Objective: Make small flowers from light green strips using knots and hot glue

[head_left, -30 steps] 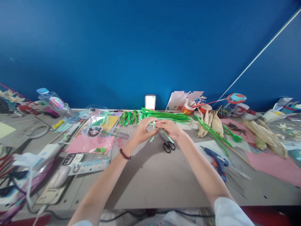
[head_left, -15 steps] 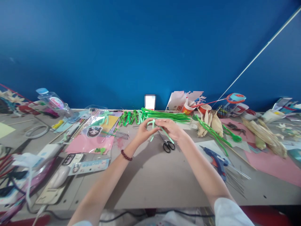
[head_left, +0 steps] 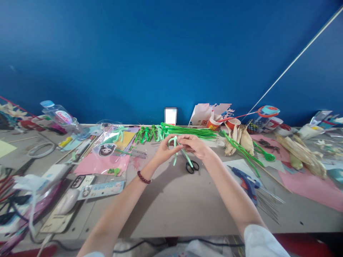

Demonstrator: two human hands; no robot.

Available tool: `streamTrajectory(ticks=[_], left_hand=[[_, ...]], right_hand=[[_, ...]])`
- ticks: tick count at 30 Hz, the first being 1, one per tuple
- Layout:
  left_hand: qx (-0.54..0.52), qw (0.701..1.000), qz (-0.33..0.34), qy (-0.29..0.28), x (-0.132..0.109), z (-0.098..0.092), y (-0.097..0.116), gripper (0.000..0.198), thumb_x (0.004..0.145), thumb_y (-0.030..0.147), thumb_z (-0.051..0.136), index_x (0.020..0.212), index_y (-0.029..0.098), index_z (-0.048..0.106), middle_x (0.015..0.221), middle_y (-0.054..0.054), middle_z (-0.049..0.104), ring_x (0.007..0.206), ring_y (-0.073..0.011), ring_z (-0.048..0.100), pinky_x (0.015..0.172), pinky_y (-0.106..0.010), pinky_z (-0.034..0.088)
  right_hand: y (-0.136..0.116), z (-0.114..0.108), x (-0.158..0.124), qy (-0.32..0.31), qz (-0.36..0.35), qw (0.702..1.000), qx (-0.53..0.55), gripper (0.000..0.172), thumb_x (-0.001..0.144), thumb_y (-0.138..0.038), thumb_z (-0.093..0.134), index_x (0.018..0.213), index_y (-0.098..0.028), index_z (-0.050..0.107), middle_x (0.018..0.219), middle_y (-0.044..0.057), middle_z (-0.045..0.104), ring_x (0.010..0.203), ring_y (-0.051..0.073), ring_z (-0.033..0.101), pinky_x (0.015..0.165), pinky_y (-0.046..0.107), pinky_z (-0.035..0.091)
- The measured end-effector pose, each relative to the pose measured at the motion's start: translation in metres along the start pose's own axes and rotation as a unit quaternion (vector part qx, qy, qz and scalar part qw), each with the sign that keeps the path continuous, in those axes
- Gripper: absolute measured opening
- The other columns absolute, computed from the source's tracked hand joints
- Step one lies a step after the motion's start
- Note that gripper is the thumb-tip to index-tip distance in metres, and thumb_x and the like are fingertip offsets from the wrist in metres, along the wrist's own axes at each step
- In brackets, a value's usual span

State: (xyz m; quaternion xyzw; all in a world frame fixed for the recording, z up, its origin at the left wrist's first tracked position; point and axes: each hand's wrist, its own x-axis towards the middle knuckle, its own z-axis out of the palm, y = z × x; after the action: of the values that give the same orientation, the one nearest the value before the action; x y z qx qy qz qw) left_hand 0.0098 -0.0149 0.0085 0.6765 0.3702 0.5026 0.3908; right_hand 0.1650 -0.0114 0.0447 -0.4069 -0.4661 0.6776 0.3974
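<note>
Both hands meet above the middle of the table, fingers closed on a pale green pipe cleaner (head_left: 175, 159). My left hand (head_left: 166, 150) pinches it from the left; a dark red bead bracelet is on that wrist. My right hand (head_left: 195, 146) grips it from the right. Two ends of the pipe cleaner hang below the fingers, and its top curves over between them. Black-handled scissors (head_left: 190, 167) lie on the table just beneath, their blades partly hidden. Behind the hands rest a bundle of green pipe cleaners (head_left: 198, 132) and several twisted green pipe cleaner figures (head_left: 146, 134).
A blue glue gun (head_left: 249, 185) lies on the right beside thin wires and dried husks (head_left: 308, 157). Paper cups (head_left: 213, 124) and a phone (head_left: 170, 116) stand by the blue wall. At left are a plastic bottle (head_left: 63, 117), pink paper (head_left: 102, 165) and a white mouse (head_left: 68, 201).
The hanging ends of the pipe cleaner have shifted: the left one sits lower, and the right one has swung inward toward it. The hands have stayed almost in place.
</note>
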Motion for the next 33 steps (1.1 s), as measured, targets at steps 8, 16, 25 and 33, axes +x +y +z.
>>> streamTrajectory(ticks=[8, 16, 25, 33], left_hand=[[0.207, 0.97, 0.123, 0.008, 0.002, -0.01, 0.004, 0.028, 0.082, 0.035, 0.059, 0.104, 0.019, 0.054, 0.099, -0.008, 0.065, 0.091, -0.0201, 0.06, 0.079, -0.033, 0.046], [0.386, 0.902, 0.196, 0.006, 0.005, -0.019, 0.003, 0.029, 0.08, 0.029, 0.059, 0.107, 0.02, 0.054, 0.098, -0.009, 0.065, 0.092, -0.023, 0.06, 0.078, -0.035, 0.045], [0.346, 0.901, 0.257, -0.039, 0.005, -0.029, 0.01, 0.037, 0.085, 0.037, 0.055, 0.116, 0.018, 0.052, 0.11, -0.01, 0.064, 0.106, -0.023, 0.056, 0.091, -0.037, 0.042], [0.333, 0.91, 0.246, -0.003, 0.01, -0.04, 0.019, 0.022, 0.087, 0.034, 0.054, 0.103, 0.02, 0.058, 0.108, -0.007, 0.066, 0.103, -0.0207, 0.058, 0.091, -0.037, 0.043]], right_hand=[[-0.002, 0.002, -0.003, -0.029, -0.007, 0.999, 0.021, 0.028, 0.06, -0.036, 0.078, 0.077, -0.016, 0.068, 0.06, -0.003, 0.056, 0.047, 0.005, 0.046, 0.046, 0.02, 0.031], [-0.004, 0.006, -0.005, -0.015, -0.018, 0.999, -0.034, 0.026, 0.057, -0.036, 0.079, 0.069, -0.017, 0.065, 0.054, -0.006, 0.051, 0.049, 0.006, 0.042, 0.051, 0.023, 0.03], [-0.001, 0.004, -0.002, -0.023, -0.038, 0.999, -0.032, 0.029, 0.054, -0.037, 0.081, 0.07, -0.017, 0.067, 0.065, -0.002, 0.06, 0.06, 0.009, 0.052, 0.06, 0.025, 0.04], [-0.001, -0.004, 0.003, -0.024, -0.053, 0.995, -0.075, 0.031, 0.054, -0.039, 0.082, 0.07, -0.016, 0.068, 0.065, 0.0, 0.062, 0.065, 0.014, 0.059, 0.068, 0.032, 0.049]])
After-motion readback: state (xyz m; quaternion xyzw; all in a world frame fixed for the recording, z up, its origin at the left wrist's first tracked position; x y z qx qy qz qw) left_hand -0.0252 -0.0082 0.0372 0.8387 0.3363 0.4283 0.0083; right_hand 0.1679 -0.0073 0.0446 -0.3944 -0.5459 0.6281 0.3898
